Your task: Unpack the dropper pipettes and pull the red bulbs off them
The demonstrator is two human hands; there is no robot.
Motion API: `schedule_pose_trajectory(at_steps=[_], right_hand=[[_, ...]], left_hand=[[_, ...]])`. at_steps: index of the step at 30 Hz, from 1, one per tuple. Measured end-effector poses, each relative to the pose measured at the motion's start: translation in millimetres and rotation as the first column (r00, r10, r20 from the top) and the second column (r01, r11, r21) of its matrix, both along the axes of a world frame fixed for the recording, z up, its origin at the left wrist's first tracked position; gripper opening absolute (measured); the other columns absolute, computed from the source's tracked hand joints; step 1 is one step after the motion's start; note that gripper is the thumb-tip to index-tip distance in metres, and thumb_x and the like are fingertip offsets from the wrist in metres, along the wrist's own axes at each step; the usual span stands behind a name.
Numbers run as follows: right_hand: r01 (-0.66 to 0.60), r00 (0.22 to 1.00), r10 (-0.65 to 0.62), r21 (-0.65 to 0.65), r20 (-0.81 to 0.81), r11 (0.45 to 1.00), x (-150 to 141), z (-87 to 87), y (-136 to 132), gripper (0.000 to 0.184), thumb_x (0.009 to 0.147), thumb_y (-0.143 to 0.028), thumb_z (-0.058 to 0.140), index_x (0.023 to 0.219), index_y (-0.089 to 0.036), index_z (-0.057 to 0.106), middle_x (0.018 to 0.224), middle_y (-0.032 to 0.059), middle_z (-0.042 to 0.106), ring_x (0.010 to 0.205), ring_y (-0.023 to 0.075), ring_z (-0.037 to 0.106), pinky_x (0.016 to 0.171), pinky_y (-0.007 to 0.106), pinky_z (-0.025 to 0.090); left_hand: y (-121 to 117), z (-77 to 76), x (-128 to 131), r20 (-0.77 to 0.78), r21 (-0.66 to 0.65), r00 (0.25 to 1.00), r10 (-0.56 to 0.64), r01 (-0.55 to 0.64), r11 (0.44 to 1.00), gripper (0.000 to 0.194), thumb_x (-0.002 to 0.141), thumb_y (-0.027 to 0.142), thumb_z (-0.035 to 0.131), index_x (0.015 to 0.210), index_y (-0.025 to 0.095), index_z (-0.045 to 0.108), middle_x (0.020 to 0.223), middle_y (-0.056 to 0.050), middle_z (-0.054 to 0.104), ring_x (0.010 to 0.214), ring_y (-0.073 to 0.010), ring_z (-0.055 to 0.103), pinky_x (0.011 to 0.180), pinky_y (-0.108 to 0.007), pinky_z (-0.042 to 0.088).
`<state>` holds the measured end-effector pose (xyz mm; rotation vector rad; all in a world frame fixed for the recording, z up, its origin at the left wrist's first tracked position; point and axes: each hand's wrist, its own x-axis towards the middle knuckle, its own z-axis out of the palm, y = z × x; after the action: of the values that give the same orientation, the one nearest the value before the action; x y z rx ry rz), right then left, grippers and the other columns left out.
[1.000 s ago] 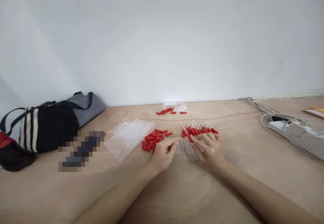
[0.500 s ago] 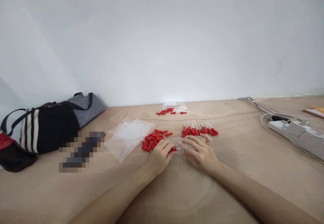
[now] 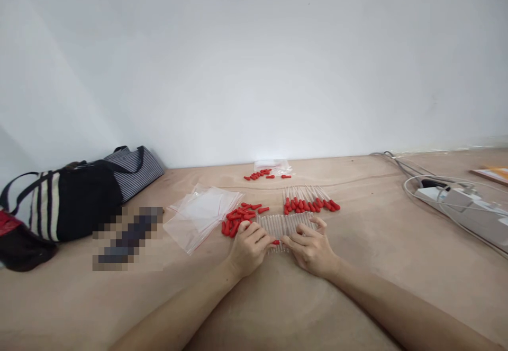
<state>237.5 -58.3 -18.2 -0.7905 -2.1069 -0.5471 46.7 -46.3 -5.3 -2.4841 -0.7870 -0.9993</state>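
Observation:
My left hand (image 3: 249,246) is closed around a red rubber dropper bulb (image 3: 275,242), whose end shows past the fingertips. Close against it, my right hand (image 3: 311,246) pinches a thin glass dropper tube, mostly hidden by the fingers. The two hands nearly touch at the bulb's mouth. Beneath and behind them lies a row of clear glass tubes (image 3: 282,225), side by side. Loose red bulbs (image 3: 238,217) are heaped just beyond my left hand. Past my right hand lies a row of droppers with red bulbs fitted (image 3: 311,204), their tubes pointing away from me.
Clear zip bags (image 3: 204,213) lie left of the loose bulbs. At the back, near the wall, are more red bulbs (image 3: 257,174) and a small bag (image 3: 272,165). Black and striped bags (image 3: 87,197) stand left; a power strip with cables (image 3: 456,205) lies right.
My right hand let go of a red-bulbed dropper at the right-hand row, then came left with a glass tube. Both hands have come together at a red bulb and shifted slightly towards me.

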Motion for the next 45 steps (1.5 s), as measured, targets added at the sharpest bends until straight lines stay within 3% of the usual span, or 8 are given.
schedule_pose_trajectory(at_steps=[8,13,15,19,25,32,39,45], right_hand=[[0.048,0.996,-0.053,-0.08,-0.066,0.996,12.9,-0.9,0.5,0.02,0.081,-0.015,0.043,0.08,-0.022,0.062,0.051,-0.0048,0.054,0.062,0.0097,0.046,0.083,0.036,0.018],[0.152,0.972,-0.189,-0.241,-0.14,0.959,29.7,4.5,9.0,0.023,0.083,-0.018,0.043,0.092,-0.022,0.063,0.064,-0.0007,0.06,0.065,0.0117,0.049,0.072,0.031,0.025],[0.211,0.949,-0.275,-0.341,-0.154,0.916,39.0,6.1,12.7,0.027,0.083,-0.017,0.04,0.096,-0.022,0.063,0.071,0.0012,0.062,0.068,0.0126,0.052,0.068,0.03,0.027],[0.273,0.908,-0.401,-0.551,-0.124,0.788,63.0,3.7,18.5,0.026,0.081,-0.021,0.041,0.086,-0.023,0.066,0.075,0.0024,0.062,0.066,0.0146,0.056,0.06,0.028,0.032],[0.303,0.87,-0.486,-0.693,-0.079,0.654,75.2,-0.9,23.8,0.024,0.074,-0.018,0.041,0.07,-0.021,0.065,0.066,0.0035,0.062,0.057,0.0164,0.054,0.052,0.027,0.034],[0.27,0.884,-0.462,-0.727,-0.072,0.631,66.4,1.9,24.7,0.022,0.071,-0.017,0.041,0.057,-0.02,0.058,0.05,-0.0009,0.056,0.047,0.013,0.049,0.048,0.024,0.031],[0.241,0.891,-0.444,-0.728,-0.097,0.642,65.7,0.5,25.1,0.025,0.074,-0.02,0.039,0.068,-0.02,0.063,0.065,0.0024,0.064,0.058,0.0154,0.056,0.052,0.025,0.036],[0.242,0.879,-0.462,-0.726,-0.116,0.644,70.9,2.0,26.5,0.025,0.076,-0.022,0.04,0.072,-0.019,0.065,0.064,0.0024,0.065,0.056,0.0153,0.057,0.052,0.025,0.038]], left_hand=[[4.9,-1.3,-15.4,0.026,-0.002,0.998,0.064,-0.064,0.998,0.028,0.088,0.021,0.04,0.068,0.017,0.059,0.059,-0.001,0.055,0.062,-0.014,0.046,0.063,-0.03,0.032],[8.9,-0.2,-27.3,0.142,-0.114,0.99,0.007,0.01,0.993,0.014,0.085,0.022,0.047,0.086,0.018,0.061,0.075,-0.003,0.059,0.07,-0.014,0.051,0.066,-0.027,0.042],[15.3,5.3,-28.2,0.207,-0.221,0.975,0.083,-0.036,0.975,0.017,0.085,0.02,0.045,0.091,0.018,0.061,0.081,-0.004,0.058,0.077,-0.0147,0.054,0.07,-0.028,0.045],[45.8,26.0,-29.7,0.068,-0.551,0.926,0.371,-0.275,0.788,0.022,0.081,0.017,0.044,0.092,0.017,0.063,0.088,-0.006,0.058,0.081,-0.0169,0.056,0.073,-0.03,0.045],[98.4,40.6,-28.1,-0.079,-0.678,0.921,0.381,-0.33,0.657,0.012,0.068,0.026,0.061,0.076,0.018,0.065,0.073,-0.001,0.065,0.064,-0.0152,0.057,0.059,-0.024,0.042],[117.7,31.6,-23.8,-0.172,-0.742,0.92,0.351,-0.355,0.568,0.012,0.069,0.028,0.06,0.071,0.02,0.068,0.061,0.002,0.065,0.056,-0.0127,0.056,0.053,-0.021,0.037],[117.2,41.7,-20.8,-0.1,-0.643,0.911,0.401,-0.366,0.673,0.025,0.077,0.033,0.051,0.065,0.018,0.067,0.056,0.001,0.061,0.06,-0.0157,0.055,0.059,-0.025,0.038],[57.5,34.6,-26.0,0.071,-0.425,0.926,0.371,-0.308,0.851,0.02,0.083,0.027,0.046,0.083,0.02,0.065,0.081,-0.004,0.062,0.086,-0.0189,0.052,0.081,-0.034,0.033]])
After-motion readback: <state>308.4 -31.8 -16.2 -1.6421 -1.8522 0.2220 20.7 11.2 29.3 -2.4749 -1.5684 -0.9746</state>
